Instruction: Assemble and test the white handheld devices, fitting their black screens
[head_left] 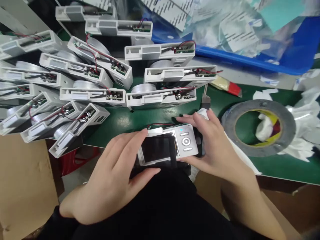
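Note:
A white camera-like device [185, 141] with a dark screen, a round button pad and a small blue light is held level over the table's front edge. My left hand [117, 166] grips its left end, fingertips on the upper edge and thumb below the screen. Around the right end, my right hand [212, 146] closes with thumb underneath and fingers above. Red wire shows along the open upper edge. A dark strip crosses the right part of the screen; what it is I cannot tell.
Several similar open white devices [160, 96] stand in rows on the green table [122, 118], wires exposed. At right lie a grey tape roll [231, 133], crumpled white paper [300, 133] and a red-tipped brush-like item [233, 89]. A blue tray [250, 60] holds plastic bags behind.

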`<state>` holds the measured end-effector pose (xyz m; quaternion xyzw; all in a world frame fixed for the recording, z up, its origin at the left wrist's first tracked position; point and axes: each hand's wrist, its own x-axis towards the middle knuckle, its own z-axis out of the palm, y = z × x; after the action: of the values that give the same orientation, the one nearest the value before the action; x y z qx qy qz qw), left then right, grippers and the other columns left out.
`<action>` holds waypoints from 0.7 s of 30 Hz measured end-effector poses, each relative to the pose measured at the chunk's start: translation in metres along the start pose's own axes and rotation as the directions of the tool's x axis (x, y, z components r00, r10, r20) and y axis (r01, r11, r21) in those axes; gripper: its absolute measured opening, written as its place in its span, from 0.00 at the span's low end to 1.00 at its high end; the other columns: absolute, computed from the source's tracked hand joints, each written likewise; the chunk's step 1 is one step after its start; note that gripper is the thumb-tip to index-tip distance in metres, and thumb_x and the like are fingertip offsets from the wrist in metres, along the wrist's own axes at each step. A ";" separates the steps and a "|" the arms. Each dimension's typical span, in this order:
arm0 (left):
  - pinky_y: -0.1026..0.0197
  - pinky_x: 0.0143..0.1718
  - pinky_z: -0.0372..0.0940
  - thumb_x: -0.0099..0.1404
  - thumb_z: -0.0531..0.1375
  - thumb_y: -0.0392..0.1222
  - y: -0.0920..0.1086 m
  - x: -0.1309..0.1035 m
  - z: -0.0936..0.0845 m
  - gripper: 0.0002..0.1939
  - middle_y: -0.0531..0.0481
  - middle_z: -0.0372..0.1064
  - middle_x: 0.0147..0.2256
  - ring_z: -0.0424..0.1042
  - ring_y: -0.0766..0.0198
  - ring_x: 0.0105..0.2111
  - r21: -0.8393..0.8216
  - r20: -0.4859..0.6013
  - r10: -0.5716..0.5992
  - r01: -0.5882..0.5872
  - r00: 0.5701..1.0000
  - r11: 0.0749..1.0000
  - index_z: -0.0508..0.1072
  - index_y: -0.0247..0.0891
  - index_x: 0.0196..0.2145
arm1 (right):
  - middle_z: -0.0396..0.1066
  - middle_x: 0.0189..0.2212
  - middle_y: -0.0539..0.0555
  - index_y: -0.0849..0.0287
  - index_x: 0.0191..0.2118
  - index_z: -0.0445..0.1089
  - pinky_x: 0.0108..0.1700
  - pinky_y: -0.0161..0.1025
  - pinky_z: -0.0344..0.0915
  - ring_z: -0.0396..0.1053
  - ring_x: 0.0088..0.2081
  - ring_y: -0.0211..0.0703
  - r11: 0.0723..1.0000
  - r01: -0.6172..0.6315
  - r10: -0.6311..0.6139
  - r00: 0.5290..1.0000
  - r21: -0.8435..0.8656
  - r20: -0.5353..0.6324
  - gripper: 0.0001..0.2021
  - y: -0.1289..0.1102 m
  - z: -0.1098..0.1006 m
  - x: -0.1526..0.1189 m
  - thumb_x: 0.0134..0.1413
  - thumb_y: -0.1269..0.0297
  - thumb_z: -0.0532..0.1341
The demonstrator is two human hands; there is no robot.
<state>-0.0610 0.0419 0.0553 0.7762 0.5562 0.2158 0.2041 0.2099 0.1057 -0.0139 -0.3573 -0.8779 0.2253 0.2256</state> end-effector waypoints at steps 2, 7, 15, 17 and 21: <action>0.56 0.64 0.70 0.73 0.66 0.42 0.004 0.001 0.005 0.30 0.38 0.77 0.55 0.77 0.54 0.56 0.092 -0.012 0.053 -0.052 0.999 0.994 0.65 0.28 0.66 | 0.76 0.59 0.63 0.54 0.80 0.35 0.69 0.74 0.56 0.75 0.58 0.65 1.000 -0.006 0.006 1.000 -0.007 -0.022 0.45 0.001 0.003 -0.001 0.71 0.43 0.58; 0.50 0.61 0.74 0.67 0.72 0.45 0.005 -0.002 0.013 0.46 0.42 0.78 0.57 0.79 0.49 0.54 0.000 -0.067 0.024 -0.024 0.997 1.000 0.57 0.36 0.75 | 0.78 0.56 0.60 0.50 0.80 0.31 0.71 0.73 0.56 0.76 0.58 0.64 0.998 -0.047 0.047 0.999 -0.035 -0.007 0.44 -0.001 0.001 0.000 0.72 0.46 0.57; 0.54 0.62 0.71 0.66 0.73 0.48 0.010 -0.008 0.016 0.46 0.47 0.78 0.57 0.78 0.51 0.55 0.001 -0.073 -0.058 0.058 0.996 0.998 0.58 0.42 0.75 | 0.76 0.59 0.60 0.45 0.80 0.28 0.74 0.74 0.53 0.75 0.60 0.64 0.996 -0.077 0.079 0.996 -0.041 0.042 0.46 -0.004 -0.002 -0.003 0.71 0.46 0.59; 0.57 0.64 0.68 0.67 0.72 0.48 0.010 -0.007 0.015 0.46 0.47 0.77 0.57 0.76 0.52 0.56 0.017 -0.047 -0.043 0.044 0.998 0.999 0.57 0.41 0.75 | 0.77 0.58 0.60 0.47 0.80 0.28 0.74 0.74 0.52 0.74 0.60 0.64 0.996 -0.076 0.077 0.996 -0.039 0.046 0.47 -0.003 -0.002 -0.003 0.71 0.47 0.59; 0.57 0.64 0.67 0.70 0.70 0.48 0.010 -0.005 0.017 0.42 0.46 0.75 0.56 0.74 0.53 0.56 0.025 -0.022 -0.026 0.026 0.999 0.999 0.58 0.42 0.75 | 0.77 0.56 0.59 0.51 0.80 0.30 0.76 0.69 0.48 0.74 0.60 0.61 0.998 -0.051 0.052 0.998 -0.022 0.033 0.48 -0.002 -0.001 -0.003 0.70 0.47 0.61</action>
<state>-0.0450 0.0333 0.0469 0.7690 0.5710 0.2144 0.1912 0.2119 0.1027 -0.0129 -0.3782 -0.8745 0.2276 0.2013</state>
